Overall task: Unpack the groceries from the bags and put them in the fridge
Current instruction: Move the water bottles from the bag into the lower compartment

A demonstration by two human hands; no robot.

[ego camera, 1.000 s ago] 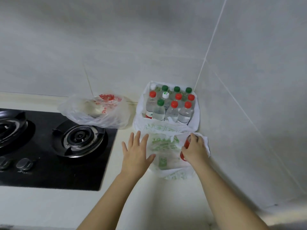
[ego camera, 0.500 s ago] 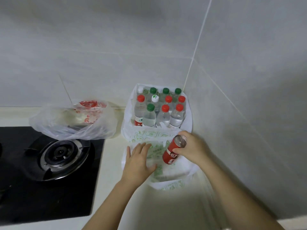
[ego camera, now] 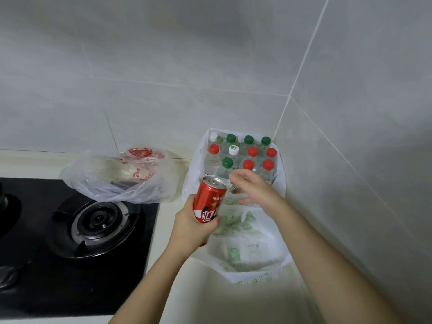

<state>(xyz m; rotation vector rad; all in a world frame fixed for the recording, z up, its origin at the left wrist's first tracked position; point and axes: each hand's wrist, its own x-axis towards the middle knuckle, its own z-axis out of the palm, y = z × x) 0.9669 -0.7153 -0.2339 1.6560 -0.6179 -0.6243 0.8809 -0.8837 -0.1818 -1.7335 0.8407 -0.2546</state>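
Both hands meet above the far right corner of the counter (ego camera: 205, 300), and they hide a good deal. The left hand (ego camera: 190, 226) grips a red can (ego camera: 209, 202) round its lower half. The can is tilted with its silver top toward the wall, and the fingers cover the bottom of the label and the base. The right hand (ego camera: 253, 191) is blurred. It hangs just beyond the can's top with its fingers loose and spread, and it seems to hold nothing, though the smear makes the fingertips hard to read. Behind it, bottles (ego camera: 248, 165) with red, green and white caps stand packed upright in a white bag (ego camera: 196, 164). That bag sits pushed into the corner where the two tiled walls (ego camera: 163, 66) meet. The hand and the can cover the lower parts of the front row. Another white bag with green print (ego camera: 247, 251) lies slumped on the counter below the right arm, and its contents cannot be made out. Left of the bottles, a clear bag (ego camera: 121, 181) with red print overlaps the back edge of the black stove (ego camera: 58, 277). Inside it only a pale shape shows. The stove runs off the left edge of the view, with one burner (ego camera: 98, 220) whole and another cut off. Bare counter lies between the stove's right edge and the printed bag, widening toward the viewer.
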